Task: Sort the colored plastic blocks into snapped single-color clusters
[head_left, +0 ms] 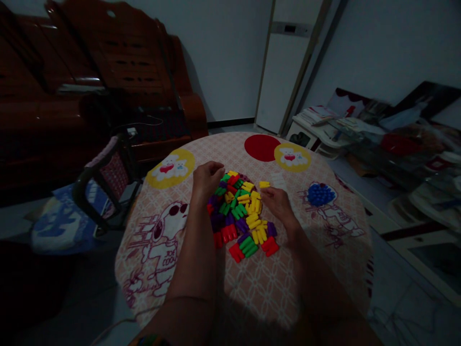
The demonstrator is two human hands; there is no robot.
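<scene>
A heap of small ridged plastic pieces (238,210) in red, green, yellow and purple lies in the middle of the round table. At the heap's far left edge is my left hand (208,180), its fingers curled together; whatever they may hold is hidden. My right hand (276,201) is on the heap's right side, with thumb and fingers pinched at a yellow plastic piece (264,184). Several yellow pieces (254,204) lie to the left of that hand. Red and green pieces (248,246) sit at the near edge of the heap.
A patterned cloth (259,293) covers the table (144,202). A pile of small blue pieces (320,194) lies at the right. Beyond are a wooden sofa (133,62), a chair (111,178) at left, and a cluttered glass-topped cabinet (378,144) at right.
</scene>
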